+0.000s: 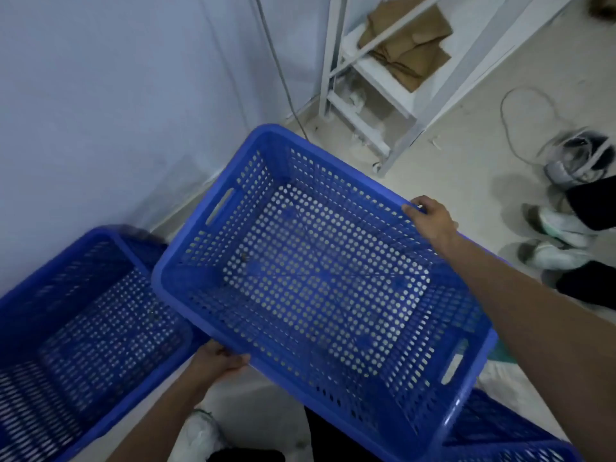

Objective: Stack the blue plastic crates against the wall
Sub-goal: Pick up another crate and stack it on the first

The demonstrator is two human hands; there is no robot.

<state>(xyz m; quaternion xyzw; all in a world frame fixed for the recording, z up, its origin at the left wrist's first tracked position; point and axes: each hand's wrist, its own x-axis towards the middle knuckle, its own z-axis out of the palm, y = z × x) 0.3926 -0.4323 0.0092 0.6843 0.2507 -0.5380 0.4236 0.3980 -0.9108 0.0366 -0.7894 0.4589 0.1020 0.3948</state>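
I hold an empty blue perforated crate (206,261) in the air at the centre, tilted. My left hand (218,360) grips its near long rim from below. My right hand (430,216) grips the far long rim. A second blue crate (30,295) stands at the lower left against the pale wall (100,95), its corner partly under the held crate. Part of a third blue crate (500,431) shows at the bottom right, beneath the held one.
A white metal shelf rack (376,95) with folded brown cardboard (410,48) stands at the back. A cable runs down the wall corner. Another person's white shoes (560,235) and a clear bag (580,158) are on the floor at right. My own shoe (200,431) is below.
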